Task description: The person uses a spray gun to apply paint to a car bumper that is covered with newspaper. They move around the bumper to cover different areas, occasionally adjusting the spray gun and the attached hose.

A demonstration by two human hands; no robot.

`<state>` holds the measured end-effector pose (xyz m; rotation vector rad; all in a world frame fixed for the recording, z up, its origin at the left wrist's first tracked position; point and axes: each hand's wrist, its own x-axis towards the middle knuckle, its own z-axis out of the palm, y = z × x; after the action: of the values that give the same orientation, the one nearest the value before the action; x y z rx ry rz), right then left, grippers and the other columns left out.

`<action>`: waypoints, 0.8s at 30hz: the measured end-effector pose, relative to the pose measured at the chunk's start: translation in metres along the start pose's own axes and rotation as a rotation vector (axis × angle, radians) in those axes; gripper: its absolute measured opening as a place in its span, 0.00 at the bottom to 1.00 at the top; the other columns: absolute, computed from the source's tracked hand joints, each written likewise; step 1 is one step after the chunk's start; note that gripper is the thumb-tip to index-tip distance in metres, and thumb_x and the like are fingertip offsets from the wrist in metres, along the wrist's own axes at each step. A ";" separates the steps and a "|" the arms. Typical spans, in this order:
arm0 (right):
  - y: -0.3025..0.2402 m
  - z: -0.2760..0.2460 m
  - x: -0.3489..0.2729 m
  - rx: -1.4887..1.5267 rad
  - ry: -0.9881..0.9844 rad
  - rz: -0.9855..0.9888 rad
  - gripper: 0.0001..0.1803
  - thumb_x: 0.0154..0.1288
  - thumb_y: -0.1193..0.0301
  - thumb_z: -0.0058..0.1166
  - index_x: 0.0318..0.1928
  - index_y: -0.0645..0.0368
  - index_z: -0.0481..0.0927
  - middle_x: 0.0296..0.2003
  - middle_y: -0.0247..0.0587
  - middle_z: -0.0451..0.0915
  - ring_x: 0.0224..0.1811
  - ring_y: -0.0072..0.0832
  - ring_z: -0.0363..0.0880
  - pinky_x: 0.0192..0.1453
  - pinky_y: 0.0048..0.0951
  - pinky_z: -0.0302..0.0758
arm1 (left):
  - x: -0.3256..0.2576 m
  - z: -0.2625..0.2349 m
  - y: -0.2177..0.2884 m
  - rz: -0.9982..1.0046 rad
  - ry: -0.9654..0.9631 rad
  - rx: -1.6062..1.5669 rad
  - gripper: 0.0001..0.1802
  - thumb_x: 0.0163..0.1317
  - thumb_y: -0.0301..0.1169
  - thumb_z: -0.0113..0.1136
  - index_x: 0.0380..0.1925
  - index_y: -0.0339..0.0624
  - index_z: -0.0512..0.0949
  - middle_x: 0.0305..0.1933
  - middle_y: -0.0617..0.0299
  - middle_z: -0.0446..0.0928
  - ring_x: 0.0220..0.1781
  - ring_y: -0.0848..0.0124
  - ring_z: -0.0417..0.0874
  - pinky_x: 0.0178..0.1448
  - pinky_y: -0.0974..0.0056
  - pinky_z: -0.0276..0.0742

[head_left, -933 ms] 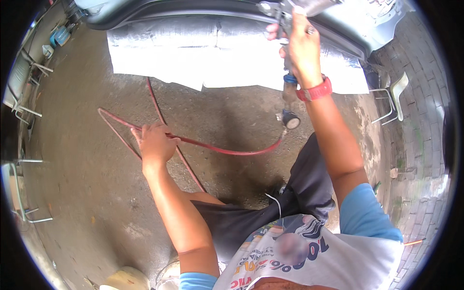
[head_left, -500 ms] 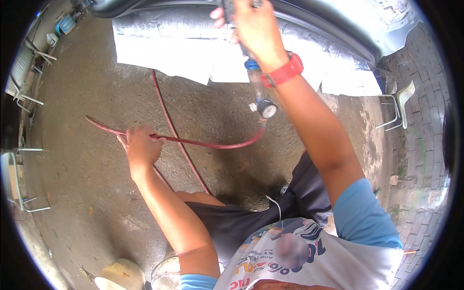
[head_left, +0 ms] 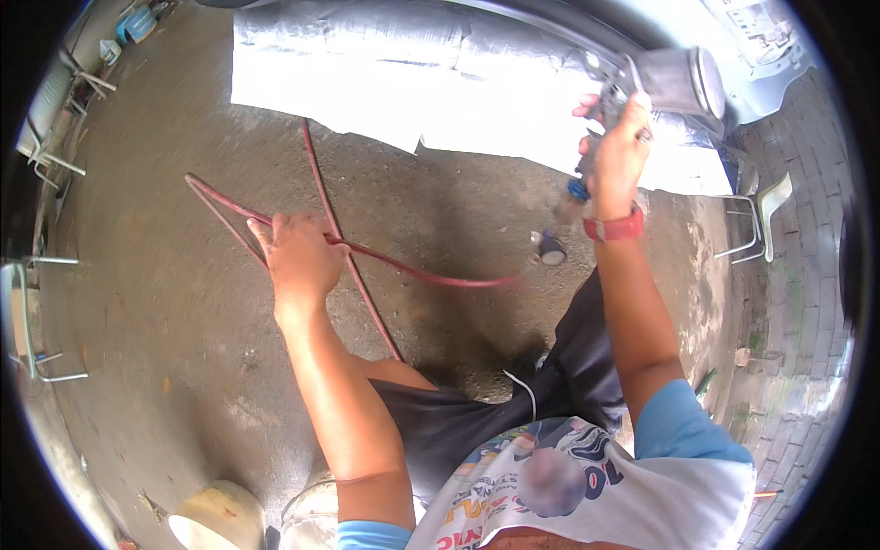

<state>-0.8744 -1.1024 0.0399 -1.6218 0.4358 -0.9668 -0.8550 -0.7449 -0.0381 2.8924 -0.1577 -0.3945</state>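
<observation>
My right hand [head_left: 620, 147] is closed round the grip of a spray gun [head_left: 616, 96], with a red band on the wrist. A metal paint cup [head_left: 680, 81] sticks out to the right of the gun. Below the grip hang a blue fitting and a small round pressure gauge [head_left: 550, 249], both blurred. A red air hose [head_left: 440, 278] runs left from near the gauge. My left hand [head_left: 304, 249] is closed round this hose, which loops back beyond it at the left. Shiny silver sheeting [head_left: 367, 78] spreads behind the gun.
A grey vehicle panel [head_left: 770, 82] curves across the top right. Chairs [head_left: 768, 215] stand at both sides. Another stretch of the hose [head_left: 321, 188] crosses the concrete floor. A pale tub [head_left: 218, 518] and a bucket [head_left: 312, 513] stand at the lower left.
My right hand has swung right and down with the spray gun, bringing its cup into view. The left hand, still on the hose, appears slightly farther right.
</observation>
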 end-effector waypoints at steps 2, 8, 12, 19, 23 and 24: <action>0.007 0.034 -0.009 0.003 -0.154 -0.059 0.30 0.91 0.47 0.39 0.53 0.62 0.82 0.37 0.41 0.89 0.35 0.24 0.88 0.23 0.23 0.73 | -0.002 0.000 -0.013 -0.070 0.056 -0.030 0.17 0.59 0.42 0.81 0.47 0.53 0.93 0.74 0.63 0.81 0.84 0.53 0.68 0.93 0.30 0.36; -0.002 0.164 -0.040 0.173 -0.371 -0.310 0.29 0.91 0.51 0.44 0.72 0.61 0.81 0.31 0.34 0.83 0.32 0.20 0.79 0.39 0.28 0.78 | -0.012 0.006 -0.061 -0.322 0.291 0.063 0.16 0.62 0.41 0.80 0.48 0.53 0.93 0.78 0.63 0.77 0.86 0.55 0.67 0.92 0.28 0.42; -0.010 0.225 -0.052 0.027 -0.515 -0.346 0.28 0.89 0.55 0.51 0.74 0.63 0.78 0.35 0.48 0.87 0.36 0.30 0.85 0.44 0.35 0.82 | -0.020 -0.005 -0.061 -0.402 0.282 0.051 0.18 0.63 0.42 0.79 0.51 0.53 0.91 0.80 0.62 0.75 0.86 0.54 0.67 0.92 0.27 0.43; 0.010 0.270 -0.056 0.081 -0.615 -0.405 0.27 0.88 0.54 0.50 0.70 0.63 0.81 0.37 0.59 0.89 0.36 0.45 0.89 0.46 0.43 0.83 | -0.017 0.008 -0.069 -0.399 0.280 0.093 0.18 0.63 0.44 0.79 0.51 0.55 0.91 0.80 0.62 0.75 0.86 0.54 0.65 0.92 0.26 0.40; 0.032 0.224 -0.055 0.043 -0.532 -0.353 0.29 0.89 0.52 0.47 0.75 0.59 0.78 0.33 0.43 0.87 0.36 0.29 0.86 0.43 0.35 0.82 | -0.012 0.005 -0.061 -0.338 0.189 0.053 0.11 0.68 0.42 0.75 0.48 0.57 0.94 0.82 0.61 0.74 0.87 0.55 0.65 0.92 0.26 0.32; 0.037 0.201 -0.055 -0.002 -0.505 -0.242 0.27 0.90 0.50 0.46 0.68 0.58 0.82 0.36 0.39 0.90 0.27 0.22 0.81 0.34 0.28 0.79 | -0.010 0.005 -0.059 -0.333 0.159 0.030 0.13 0.67 0.44 0.75 0.49 0.58 0.93 0.83 0.62 0.73 0.88 0.56 0.64 0.92 0.26 0.30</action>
<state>-0.7429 -0.9474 -0.0183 -1.8735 -0.1065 -0.6908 -0.8614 -0.6868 -0.0536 2.9641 0.3502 -0.2140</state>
